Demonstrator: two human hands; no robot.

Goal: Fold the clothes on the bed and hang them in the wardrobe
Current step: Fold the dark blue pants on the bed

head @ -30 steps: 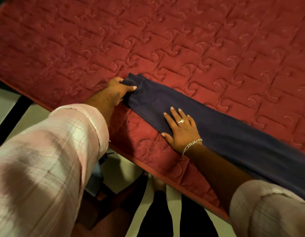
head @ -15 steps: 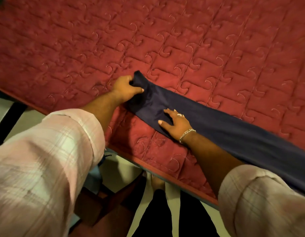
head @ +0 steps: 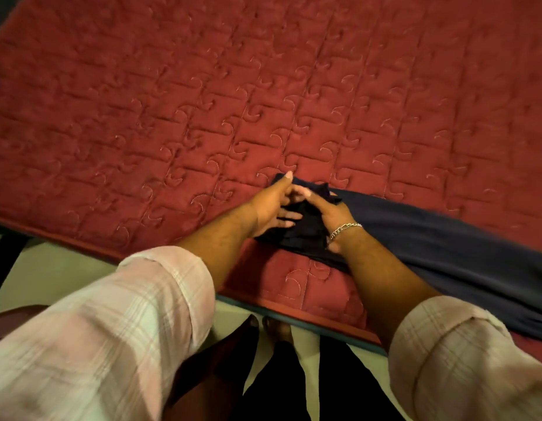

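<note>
Navy garment [head: 430, 238], folded into long strip, lies on red quilted bed [head: 202, 101] near front edge. Step judged: folding strip end over. Left hand [head: 271, 205] and right hand [head: 330, 212], close together, both pinch bunched end. Next: carry end along strip, press flat. Wardrobe not in view; no obstruction on quilt; person's feet [head: 275, 329] at bed edge

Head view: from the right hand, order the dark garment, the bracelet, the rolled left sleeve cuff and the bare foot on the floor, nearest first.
1. dark garment: under the right hand, touched by its fingers.
2. bracelet: on that hand's own wrist; too close to the garment to rank surely.
3. left sleeve cuff: lower left.
4. bare foot: on the floor below the bed edge.
</note>
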